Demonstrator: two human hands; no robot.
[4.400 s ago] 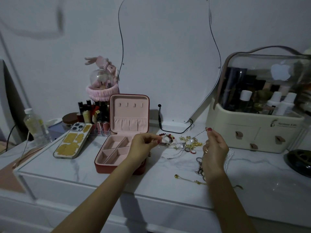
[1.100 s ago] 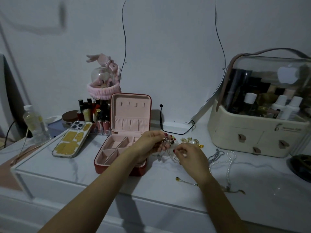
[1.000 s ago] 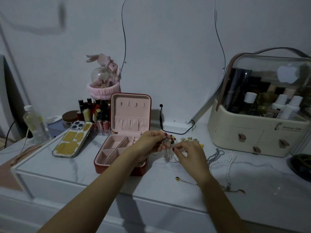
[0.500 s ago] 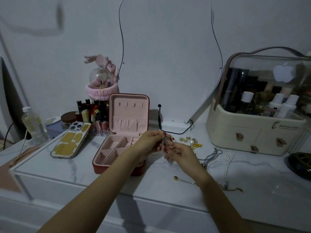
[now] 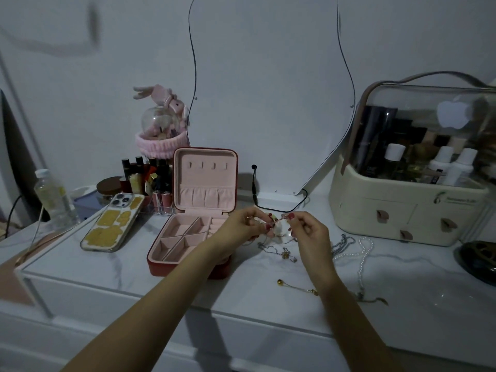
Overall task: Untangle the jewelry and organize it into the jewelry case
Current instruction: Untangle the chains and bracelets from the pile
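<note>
The red jewelry case (image 5: 171, 260) stands open on the marble top, its pink compartments bare and its lid upright. Just right of it, my left hand (image 5: 243, 226) and my right hand (image 5: 308, 234) meet above the table and both pinch a tangled clump of jewelry (image 5: 280, 229), with thin chains (image 5: 279, 251) dangling from it onto the table. A pearl strand (image 5: 362, 253) and a silver chain (image 5: 342, 244) lie to the right. A gold-tipped chain (image 5: 295, 287) lies nearer the front edge.
A phone (image 5: 112, 224) in a yellow-patterned case lies left of the jewelry case. Lipsticks (image 5: 145, 175), a jar and a water bottle (image 5: 55, 197) crowd the back left. A cream cosmetics organizer (image 5: 410, 205) fills the back right, a dark dish (image 5: 480, 260) beside it.
My hands, far apart with a chain stretched between them 4.4 s ago, have come together over the clump. In the last half second the right hand shifted slightly right and up.
</note>
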